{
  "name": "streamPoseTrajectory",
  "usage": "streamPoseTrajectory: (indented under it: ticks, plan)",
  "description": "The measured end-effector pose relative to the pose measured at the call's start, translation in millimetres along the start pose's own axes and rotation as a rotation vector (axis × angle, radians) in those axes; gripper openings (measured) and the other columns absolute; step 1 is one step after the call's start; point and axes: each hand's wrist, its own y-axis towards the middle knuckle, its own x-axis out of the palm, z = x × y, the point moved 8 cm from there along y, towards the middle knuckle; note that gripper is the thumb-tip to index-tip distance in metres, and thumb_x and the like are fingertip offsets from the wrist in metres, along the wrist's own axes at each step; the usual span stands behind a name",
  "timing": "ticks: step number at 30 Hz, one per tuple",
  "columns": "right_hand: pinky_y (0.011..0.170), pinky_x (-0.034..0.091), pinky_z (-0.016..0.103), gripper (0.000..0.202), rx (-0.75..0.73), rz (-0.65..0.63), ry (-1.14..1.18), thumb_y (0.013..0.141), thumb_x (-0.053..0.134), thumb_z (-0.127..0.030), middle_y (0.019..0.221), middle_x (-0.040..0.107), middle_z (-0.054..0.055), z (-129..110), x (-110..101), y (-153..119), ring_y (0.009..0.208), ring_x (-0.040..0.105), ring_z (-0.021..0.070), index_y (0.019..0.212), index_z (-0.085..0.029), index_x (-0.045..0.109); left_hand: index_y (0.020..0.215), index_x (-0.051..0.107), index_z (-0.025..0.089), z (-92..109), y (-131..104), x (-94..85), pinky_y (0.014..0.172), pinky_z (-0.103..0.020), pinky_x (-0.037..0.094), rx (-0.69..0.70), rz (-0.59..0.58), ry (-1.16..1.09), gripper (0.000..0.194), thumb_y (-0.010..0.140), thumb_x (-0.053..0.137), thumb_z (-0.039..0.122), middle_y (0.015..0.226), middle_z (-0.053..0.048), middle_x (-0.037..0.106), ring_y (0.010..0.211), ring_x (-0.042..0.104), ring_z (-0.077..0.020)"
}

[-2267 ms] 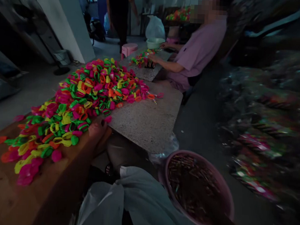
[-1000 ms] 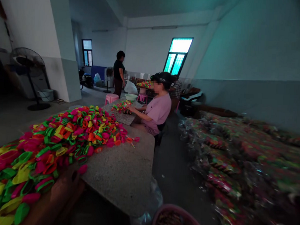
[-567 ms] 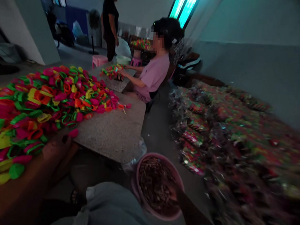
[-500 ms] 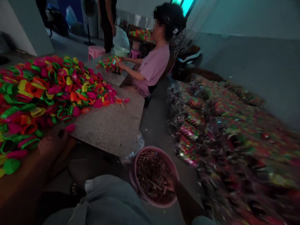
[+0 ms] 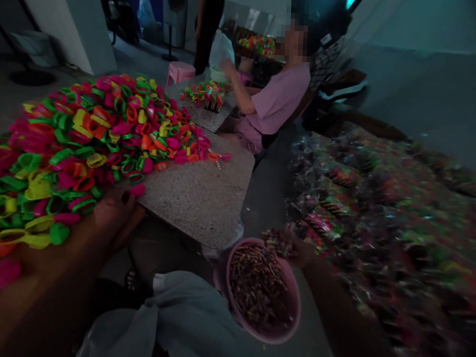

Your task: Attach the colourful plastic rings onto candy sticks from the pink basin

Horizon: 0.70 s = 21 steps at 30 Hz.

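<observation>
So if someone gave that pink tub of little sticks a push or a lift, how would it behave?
The pink tub is probably heavy for its size, being loaded with small sticks. A shove might make them shift, as they lie loose and jumbled. Tilting it would likely spill some, since the top is open.

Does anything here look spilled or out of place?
Nothing major. A tiny pale speck lies on the floor, beyond the pink tub, between the speckled tabletop and the plastic-wrapped bundles. It looks stray, lying alone; it's too small to identify.
</observation>
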Motion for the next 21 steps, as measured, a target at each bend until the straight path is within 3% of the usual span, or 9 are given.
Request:
streamPoseTrajectory:
  ticks: [3,5,8,10,13,16,18,21]
  plan:
    - [0.076,0.062,0.04,0.033,-0.007,-0.22,0.174,0.072,0.078,-0.051,0.099,0.079,0.012,-63,39,55,0.094,0.077,0.0299,0.09,-0.027,0.066,0.108,0.075,0.017,-2,-1,0.0,0.082,-0.034,0.05,-0.011,0.019,-0.004,0.04,0.099,0.052,0.048,0.105,-0.013,0.077,0.099,0.071,-0.0281]
    - [0.071,0.062,0.035,0.035,-0.036,-0.29,0.157,0.067,0.08,-0.043,0.099,0.079,0.012,-111,73,92,0.088,0.077,0.0273,0.092,-0.024,0.066,0.109,0.075,0.019,-3,-2,1.0,0.079,-0.033,0.049,-0.011,0.024,0.001,0.039,0.099,0.053,0.048,0.104,-0.012,0.077,0.098,0.071,-0.0276]
    - [0.065,0.06,0.032,0.029,-0.13,-0.269,-0.054,0.074,0.076,-0.039,0.096,0.079,0.012,-170,133,141,0.08,0.075,0.024,0.095,-0.02,0.065,0.112,0.074,0.02,-5,-4,1.8,0.076,-0.032,0.048,-0.014,0.028,0.009,0.039,0.1,0.051,0.048,0.105,-0.011,0.077,0.097,0.071,-0.0267]
    - [0.061,0.058,0.03,0.023,-0.195,-0.2,-0.202,0.08,0.073,-0.036,0.087,0.077,0.01,-195,174,165,0.072,0.071,0.0212,0.093,-0.019,0.066,0.113,0.074,0.019,-7,-5,3.2,0.075,-0.031,0.048,-0.03,0.012,0.013,0.04,0.1,0.051,0.049,0.105,-0.012,0.077,0.096,0.071,-0.0263]
    - [0.06,0.053,0.025,0.011,-0.3,-0.101,-0.311,0.082,0.069,-0.026,0.074,0.071,0.004,-216,225,187,0.065,0.064,0.0164,0.088,-0.018,0.066,0.114,0.074,0.019,-7,-5,3.5,0.077,-0.031,0.047,-0.016,0.013,0.007,0.04,0.101,0.05,0.048,0.105,-0.011,0.077,0.095,0.071,-0.0253]
    - [0.065,0.051,0.025,0.008,-0.412,0.017,-0.424,0.08,0.068,-0.019,0.074,0.068,0.001,-228,254,196,0.07,0.064,0.0165,0.087,-0.018,0.068,0.11,0.074,0.019,-4,-6,3.2,0.081,-0.03,0.047,0.035,0.035,-0.009,0.035,0.101,0.051,0.045,0.106,-0.01,0.077,0.1,0.07,-0.0241]
    - [0.074,0.052,0.027,0.013,-0.464,0.074,-0.504,0.078,0.071,-0.018,0.083,0.071,0.002,-230,264,195,0.081,0.066,0.0195,0.09,-0.018,0.071,0.107,0.074,0.02,-5,-5,3.9,0.081,-0.029,0.047,0.025,0.03,-0.004,0.033,0.1,0.052,0.044,0.104,-0.01,0.077,0.099,0.07,-0.0238]
    - [0.094,0.051,0.033,0.022,-0.539,0.141,-0.622,0.079,0.074,-0.021,0.113,0.072,0.009,-225,272,190,0.108,0.065,0.0256,0.101,-0.02,0.075,0.105,0.074,0.019,-5,-5,3.1,0.079,-0.03,0.047,-0.001,0.024,0.004,0.034,0.1,0.053,0.045,0.104,-0.01,0.077,0.099,0.071,-0.0246]
